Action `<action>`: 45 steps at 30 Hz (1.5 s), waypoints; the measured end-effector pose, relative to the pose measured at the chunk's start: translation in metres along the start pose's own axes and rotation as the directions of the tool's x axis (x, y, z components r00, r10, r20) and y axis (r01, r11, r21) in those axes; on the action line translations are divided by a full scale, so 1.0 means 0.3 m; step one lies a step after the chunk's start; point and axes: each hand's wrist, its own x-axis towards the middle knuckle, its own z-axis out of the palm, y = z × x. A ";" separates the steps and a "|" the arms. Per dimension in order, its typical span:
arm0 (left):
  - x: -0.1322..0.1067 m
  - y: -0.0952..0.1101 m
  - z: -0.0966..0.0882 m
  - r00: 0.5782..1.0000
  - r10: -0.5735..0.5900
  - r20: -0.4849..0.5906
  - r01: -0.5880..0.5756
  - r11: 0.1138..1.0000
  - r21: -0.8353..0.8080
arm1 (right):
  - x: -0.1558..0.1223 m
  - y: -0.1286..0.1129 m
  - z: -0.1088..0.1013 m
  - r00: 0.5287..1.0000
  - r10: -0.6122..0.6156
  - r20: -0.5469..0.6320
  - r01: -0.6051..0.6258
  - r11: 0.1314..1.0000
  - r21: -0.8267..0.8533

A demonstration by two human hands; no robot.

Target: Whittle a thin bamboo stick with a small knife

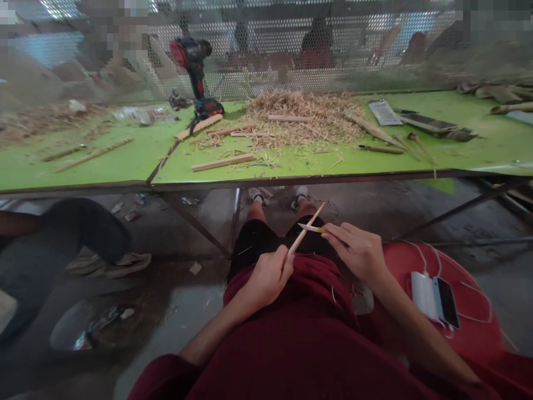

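Above my lap, my left hand (270,276) is closed round the lower end of a slim wooden stick (303,234). The stick slants up and away to the right, and its far tip looks reddish. My right hand (357,249) grips a small knife (312,228) by its yellowish handle. The blade points left and crosses the stick near its middle; whether it touches the wood I cannot tell. Most of the handle is hidden in my fingers. A few thin shavings lie on my dark red shirt and black shorts.
On the green table (166,172) ahead lie a heap of wood shavings (303,111), a cordless drill (196,78), a wooden strip (222,162) and several tools. A red stool (470,283) at my right bears a power bank (423,294) and a phone (447,303). Another person's leg (83,233) is at left.
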 end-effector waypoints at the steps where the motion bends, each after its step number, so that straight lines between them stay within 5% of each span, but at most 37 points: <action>1: 0.003 -0.003 0.001 1.000 0.003 -0.001 -0.003 1.000 0.023 | -0.001 0.003 0.003 1.000 0.000 -0.011 -0.001 0.999 -0.047; 7: 0.010 -0.010 0.001 1.000 0.028 0.002 -0.028 0.996 0.083 | 0.005 0.073 0.001 0.999 0.029 -0.023 -0.032 0.987 -0.160; 11: -0.005 -0.012 0.004 0.998 0.058 0.006 -0.058 0.997 0.048 | 0.010 0.194 -0.026 0.976 0.178 -0.121 -0.199 0.962 -0.188; 15: -0.012 -0.014 0.012 0.997 0.074 0.009 -0.074 0.997 0.004 | 0.006 0.259 -0.063 0.896 0.359 -0.262 -0.370 0.929 0.008; 18: -0.008 -0.016 0.015 0.998 0.062 0.021 -0.062 0.998 -0.004 | 0.006 0.189 -0.066 0.856 0.476 -0.201 -0.425 0.870 0.250; 20: -0.006 -0.017 0.015 0.998 0.055 0.034 -0.055 0.999 0.002 | 0.012 0.104 -0.048 0.837 0.545 -0.059 -0.468 0.766 0.441; 25: -0.011 -0.012 0.010 0.995 0.025 0.101 -0.027 1.000 0.013 | 0.060 -0.073 0.025 0.764 0.560 0.320 -0.519 0.239 0.821; 29: -0.020 -0.004 -0.002 0.990 0.000 0.143 0.003 1.000 -0.021 | 0.102 -0.121 0.053 0.739 0.574 0.352 -0.496 0.111 0.861; 34: -0.018 0.009 -0.011 0.981 -0.044 0.189 0.107 0.936 -0.335 | 0.120 -0.139 0.051 0.742 0.534 0.404 -0.546 0.132 0.827; 38: -0.003 0.016 0.015 0.949 -0.007 0.315 0.229 0.701 -0.675 | 0.117 -0.144 0.064 0.768 0.448 0.458 -0.589 0.213 0.780; 41: 0.007 0.011 0.038 0.931 -0.025 0.364 0.317 0.548 -0.774 | 0.115 -0.122 0.075 0.823 0.407 0.395 -0.548 0.388 0.741; 45: 0.016 -0.001 0.042 0.939 -0.093 0.330 0.332 0.486 -0.808 | 0.094 -0.070 0.067 0.908 0.349 0.232 -0.416 0.689 0.593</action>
